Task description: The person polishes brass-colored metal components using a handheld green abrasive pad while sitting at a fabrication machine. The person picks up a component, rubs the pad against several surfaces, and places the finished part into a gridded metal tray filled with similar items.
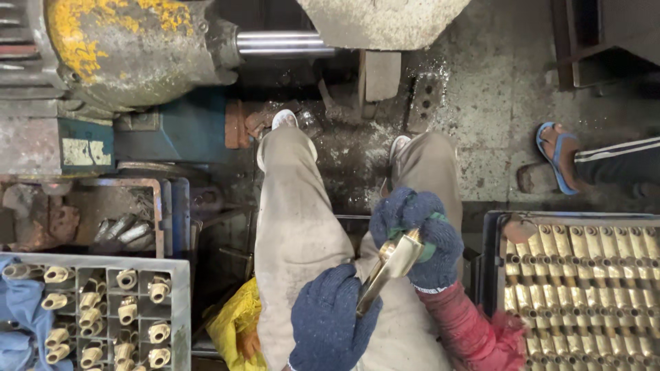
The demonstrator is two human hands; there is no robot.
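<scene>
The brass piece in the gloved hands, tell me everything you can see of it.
The brass piece is a long, shiny, gold-coloured metal part, wider and flatter at its upper end, narrowing toward the lower one. It lies tilted, running from upper right to lower left above the person's lap. The right hand, in a dark blue knit glove, wraps around its upper end; the left hand, gloved alike, touches its lower end. Its finer details are hidden by the gloves.

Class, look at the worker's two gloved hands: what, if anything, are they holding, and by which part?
Both hold one long brass fitting. The right hand grips its upper end; the left hand closes round its lower end, over the lap.
</scene>
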